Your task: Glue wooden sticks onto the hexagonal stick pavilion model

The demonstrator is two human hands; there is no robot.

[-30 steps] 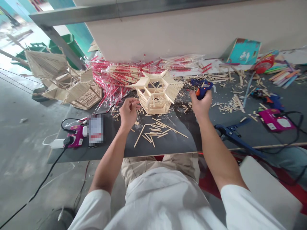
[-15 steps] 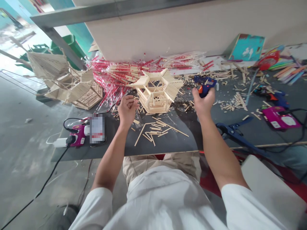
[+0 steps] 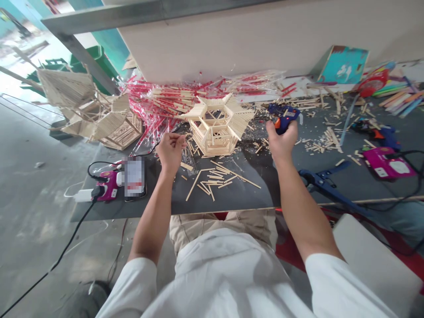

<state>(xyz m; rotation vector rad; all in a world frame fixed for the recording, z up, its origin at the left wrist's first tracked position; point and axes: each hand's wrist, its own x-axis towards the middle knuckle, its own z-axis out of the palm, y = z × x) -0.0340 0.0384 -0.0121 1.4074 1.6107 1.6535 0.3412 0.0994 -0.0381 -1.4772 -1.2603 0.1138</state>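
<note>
Facing me, off-white flat wall panel (image 3: 251, 39) | grey metal rail (image 3: 159, 17) across its top | dark grey flat tabletop (image 3: 238, 201) before me | on my left, grey concrete floor (image 3: 26, 221), green plastic bin (image 3: 101, 59), bright light beyond

Stick model (image 3: 219, 133) on table (image 3: 255, 201), loose sticks (image 3: 215, 178) before it, phone (image 3: 134, 179) left.

Bright light washes out the floor (image 3: 23, 148) far left of the gripping right hand (image 3: 283, 140), shadow darkens the tabletop (image 3: 260, 165) just beside it, and outer edges look stretched, blurry.
</note>
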